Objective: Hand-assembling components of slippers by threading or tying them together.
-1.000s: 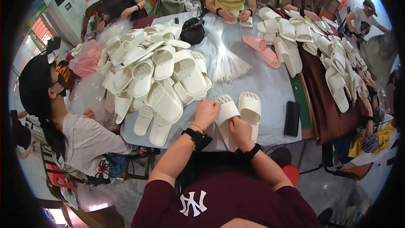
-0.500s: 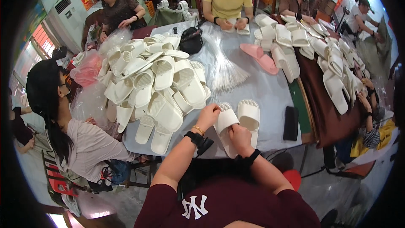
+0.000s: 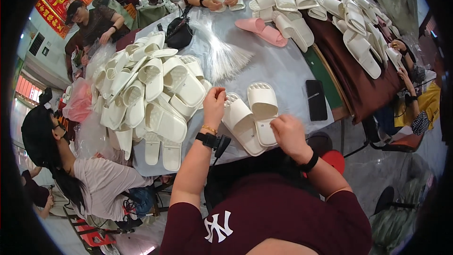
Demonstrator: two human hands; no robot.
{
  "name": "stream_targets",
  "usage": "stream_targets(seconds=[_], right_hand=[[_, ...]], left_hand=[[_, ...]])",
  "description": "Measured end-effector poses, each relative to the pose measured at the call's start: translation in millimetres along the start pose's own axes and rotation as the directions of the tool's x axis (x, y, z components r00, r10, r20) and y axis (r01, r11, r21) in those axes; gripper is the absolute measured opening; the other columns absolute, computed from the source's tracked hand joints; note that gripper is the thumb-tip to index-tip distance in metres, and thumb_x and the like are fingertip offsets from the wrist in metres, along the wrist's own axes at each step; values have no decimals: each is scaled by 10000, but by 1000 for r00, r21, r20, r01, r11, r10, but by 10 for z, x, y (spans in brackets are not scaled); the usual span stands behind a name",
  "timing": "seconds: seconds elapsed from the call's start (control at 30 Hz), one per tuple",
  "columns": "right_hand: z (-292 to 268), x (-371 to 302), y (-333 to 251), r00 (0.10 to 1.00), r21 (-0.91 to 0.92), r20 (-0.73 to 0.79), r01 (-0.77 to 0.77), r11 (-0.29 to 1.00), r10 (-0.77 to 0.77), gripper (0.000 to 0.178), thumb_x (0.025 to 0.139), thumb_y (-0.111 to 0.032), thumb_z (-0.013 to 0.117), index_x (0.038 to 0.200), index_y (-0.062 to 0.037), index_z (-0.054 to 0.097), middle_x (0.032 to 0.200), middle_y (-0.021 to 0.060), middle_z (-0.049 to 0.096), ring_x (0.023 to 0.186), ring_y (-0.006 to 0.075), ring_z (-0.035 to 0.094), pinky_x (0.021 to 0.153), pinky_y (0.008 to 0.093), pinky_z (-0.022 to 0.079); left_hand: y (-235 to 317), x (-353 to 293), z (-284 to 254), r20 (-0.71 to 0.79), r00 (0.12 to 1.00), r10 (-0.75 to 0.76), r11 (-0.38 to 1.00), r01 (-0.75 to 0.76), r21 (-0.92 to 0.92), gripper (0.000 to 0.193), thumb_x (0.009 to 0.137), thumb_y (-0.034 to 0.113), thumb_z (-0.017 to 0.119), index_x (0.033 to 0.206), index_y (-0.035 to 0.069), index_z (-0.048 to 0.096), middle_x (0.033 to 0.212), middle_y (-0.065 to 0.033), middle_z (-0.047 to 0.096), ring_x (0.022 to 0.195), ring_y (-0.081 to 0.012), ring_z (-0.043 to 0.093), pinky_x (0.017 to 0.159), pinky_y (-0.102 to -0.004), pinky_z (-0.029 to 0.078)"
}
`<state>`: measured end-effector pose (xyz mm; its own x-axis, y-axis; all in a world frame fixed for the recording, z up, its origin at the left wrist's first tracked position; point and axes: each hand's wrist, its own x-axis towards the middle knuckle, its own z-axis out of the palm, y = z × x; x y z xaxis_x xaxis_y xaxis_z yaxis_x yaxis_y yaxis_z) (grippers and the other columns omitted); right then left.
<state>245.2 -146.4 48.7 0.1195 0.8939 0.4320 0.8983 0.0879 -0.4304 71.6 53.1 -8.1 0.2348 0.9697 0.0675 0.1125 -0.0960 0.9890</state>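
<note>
Side by side in front of me lie two white slippers, heels toward me: the left slipper (image 3: 241, 125) and the right slipper (image 3: 263, 104). My left hand (image 3: 214, 106) is beside the left slipper's toe, thumb and fingertips pressed together. Whatever may be between them is too small to make out. My right hand (image 3: 291, 136) hovers over the heel of the right slipper, its fingers curled into a pinch; anything inside is hidden. Beyond the slippers is a fanned bundle of thin clear plastic strands (image 3: 217, 54).
A large heap of white slippers (image 3: 151, 80) rises on the left of the table. A phone (image 3: 315, 100) and pink slippers (image 3: 262, 31) lie to the right, with more white slippers (image 3: 361, 49) on brown cloth. A black pouch (image 3: 178, 33) sits behind. Several people work around the table.
My right hand has come out of the left slipper's strap and moved right, over the other slipper's heel. My left hand has drawn away from the left slipper's toe. The view has shifted.
</note>
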Motion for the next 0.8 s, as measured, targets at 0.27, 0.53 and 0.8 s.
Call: stream_targets(seconds=[0.27, 0.53, 0.8], right_hand=[[246, -282, -327, 966, 324, 218, 61, 944, -137, 84, 777, -112, 634, 744, -49, 589, 714, 115, 571, 704, 322, 599, 635, 441, 481], [482, -269, -291, 918, 313, 288, 177, 933, -271, 100, 795, -133, 621, 743, -60, 577, 728, 104, 571, 716, 313, 595, 636, 427, 474], [445, -72, -262, 917, 365, 227, 233, 901, -329, 93, 775, -138, 615, 722, -75, 570, 731, 93, 574, 709, 300, 599, 631, 420, 472]], left_hand=[[116, 138, 309, 237, 969, -73, 995, 56, 77, 182, 880, 116, 604, 998, -20, 631, 801, -40, 643, 671, -95, 597, 624, -233, 499], [128, 221, 480, 351, 935, -59, 968, -32, 248, 188, 842, 115, 604, 951, -30, 656, 696, -36, 629, 616, -90, 582, 584, -241, 486], [-1, 299, 479, 362, 932, -29, 957, -78, 279, 181, 820, 135, 608, 910, -9, 670, 699, -81, 655, 587, -130, 600, 583, -280, 489]])
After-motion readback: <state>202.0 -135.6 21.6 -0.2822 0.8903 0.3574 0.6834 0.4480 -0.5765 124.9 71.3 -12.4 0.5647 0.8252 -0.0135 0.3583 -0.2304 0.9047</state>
